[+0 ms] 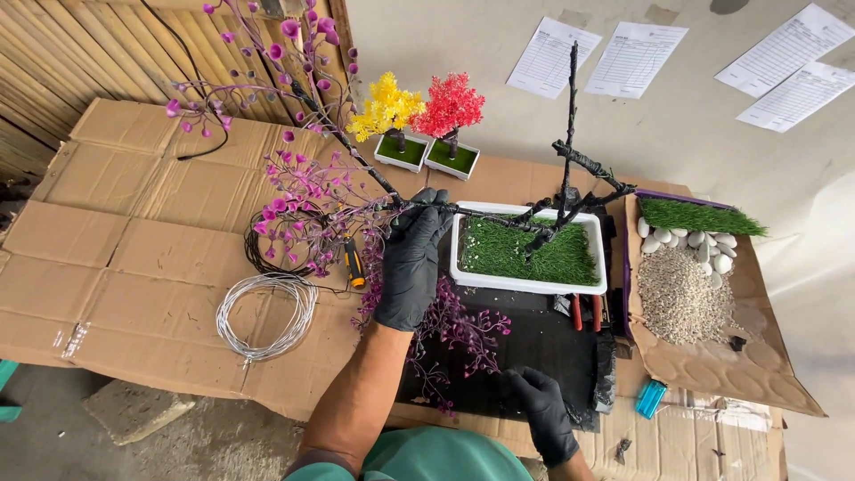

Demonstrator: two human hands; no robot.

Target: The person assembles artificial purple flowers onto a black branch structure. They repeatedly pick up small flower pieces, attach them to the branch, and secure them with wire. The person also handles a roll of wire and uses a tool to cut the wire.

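While the left hand (411, 263), in a black glove, closes its fingers around a black wrapped branch (485, 214) of the artificial tree, the right hand (541, 411), also gloved black, rests low on a black sheet (534, 343) with fingers loosely curled; whether it pinches anything cannot be told.

Counts: one large wire tree, its dark trunk (568, 134) rising from one white rectangular tray (530, 283) lined with green fake grass. Purple bead blossoms (298, 200) hang on the branches left of the gripping hand; more purple sprigs (459, 334) lie loose on the sheet between the two hands. Two small finished trees stand behind: one yellow (385, 107), one red (448, 102), each in its own small white pot. One coil of silver wire (265, 316) and one coil of dark wire (267, 254) lie on flattened cardboard (134, 240), left of the left hand. One orange-handled tool (354, 264) lies just beside that hand. At right, one open cardboard box (757, 356) holds a grass strip (699, 216), white pebbles (704, 245) and grey gravel (681, 298). Four printed sheets (632, 58) are taped on the wall.
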